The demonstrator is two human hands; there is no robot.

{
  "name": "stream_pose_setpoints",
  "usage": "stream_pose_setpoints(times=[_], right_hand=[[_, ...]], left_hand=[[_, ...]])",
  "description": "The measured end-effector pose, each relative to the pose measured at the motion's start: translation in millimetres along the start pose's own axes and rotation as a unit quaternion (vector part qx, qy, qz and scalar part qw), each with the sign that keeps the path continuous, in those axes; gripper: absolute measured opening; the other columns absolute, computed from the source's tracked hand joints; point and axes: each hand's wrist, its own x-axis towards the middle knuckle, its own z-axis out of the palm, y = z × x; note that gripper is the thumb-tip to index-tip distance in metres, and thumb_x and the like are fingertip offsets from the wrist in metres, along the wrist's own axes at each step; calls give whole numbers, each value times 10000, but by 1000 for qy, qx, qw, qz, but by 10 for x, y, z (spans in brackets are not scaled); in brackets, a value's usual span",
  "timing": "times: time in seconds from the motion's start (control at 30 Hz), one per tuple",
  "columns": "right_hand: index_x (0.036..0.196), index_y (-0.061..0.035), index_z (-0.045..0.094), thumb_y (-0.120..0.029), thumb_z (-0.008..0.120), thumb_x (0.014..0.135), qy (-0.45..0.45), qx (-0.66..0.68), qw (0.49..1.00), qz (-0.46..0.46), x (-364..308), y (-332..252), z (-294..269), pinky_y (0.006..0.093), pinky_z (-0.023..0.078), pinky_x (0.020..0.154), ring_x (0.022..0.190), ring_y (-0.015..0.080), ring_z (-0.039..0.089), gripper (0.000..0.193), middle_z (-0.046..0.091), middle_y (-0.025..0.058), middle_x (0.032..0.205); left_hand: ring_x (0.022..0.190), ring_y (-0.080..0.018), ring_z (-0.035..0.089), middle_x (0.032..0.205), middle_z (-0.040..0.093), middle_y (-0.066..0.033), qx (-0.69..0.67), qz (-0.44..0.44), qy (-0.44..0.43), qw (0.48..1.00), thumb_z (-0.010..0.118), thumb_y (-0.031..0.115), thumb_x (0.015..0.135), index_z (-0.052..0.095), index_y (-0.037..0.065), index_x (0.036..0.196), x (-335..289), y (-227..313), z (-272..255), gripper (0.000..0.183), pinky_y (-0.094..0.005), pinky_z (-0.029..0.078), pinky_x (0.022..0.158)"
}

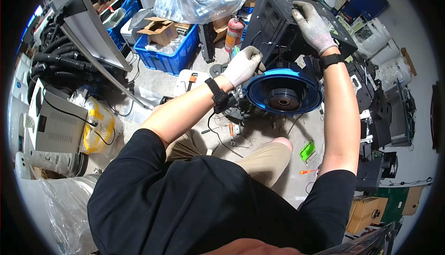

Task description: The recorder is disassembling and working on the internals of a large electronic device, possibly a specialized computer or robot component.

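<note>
A black box-shaped machine housing [278, 21] stands tilted on the concrete floor, with a round blue-rimmed drum part [283, 91] at its near end. My left hand [243, 65], in a grey knit glove, grips the housing's lower left side, next to some thin black wires. My gloved right hand [313, 25] is pressed over the housing's upper edge, fingers curled on it. Both wrists wear black bands. I am crouched over it, with my knees below the drum.
A blue crate [167, 53] with cardboard boxes sits to the left, a red fire extinguisher [234, 32] beside the housing. A green part [307, 151] and an orange screwdriver [308, 171] lie on the floor. Black hoses at far left, black parts piled on the right.
</note>
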Motion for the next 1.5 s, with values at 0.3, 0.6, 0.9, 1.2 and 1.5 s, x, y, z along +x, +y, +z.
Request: stream_pose_setpoints(times=[0.3,0.6,0.9,1.2,1.5], right_hand=[[1329,-10,590,-395,542,995,-7,-7,1000,0,10,-5,-1,417,439,1079,1273,388,563,512,589,246,1350],[1316,-6,603,-383,537,995,-7,-4,1000,0,9,-17,6,418,445,1070,1255,386,576,499,599,245,1338],[1307,0,609,-377,534,996,-4,15,1000,-13,25,17,25,416,446,1069,1251,385,578,495,611,247,1318],[1291,-7,621,-370,529,994,-2,13,1000,-12,20,-7,15,420,447,1067,1245,387,579,478,620,246,1306],[1272,-19,629,-365,535,997,0,13,1000,-17,7,-35,8,431,451,1052,1228,387,584,452,632,231,1281]], left_hand=[[681,-133,687,809,720,-101,2,20,29,999,515,210,1046,571,-21,1135,-3,-23,29,254,-275,536,624],[667,-131,674,783,708,-105,-15,25,38,999,524,209,1045,578,-17,1110,-37,-21,51,241,-280,536,629],[847,-338,713,859,706,-164,206,73,97,971,573,250,1006,592,67,1154,7,-64,9,236,-438,542,757],[920,-407,689,942,713,-203,350,202,59,913,560,262,1012,590,106,1153,161,-161,-79,212,-476,548,808],[915,-474,645,916,673,-257,325,155,47,932,483,350,1044,551,93,1186,348,-9,-80,301,-516,523,789]])
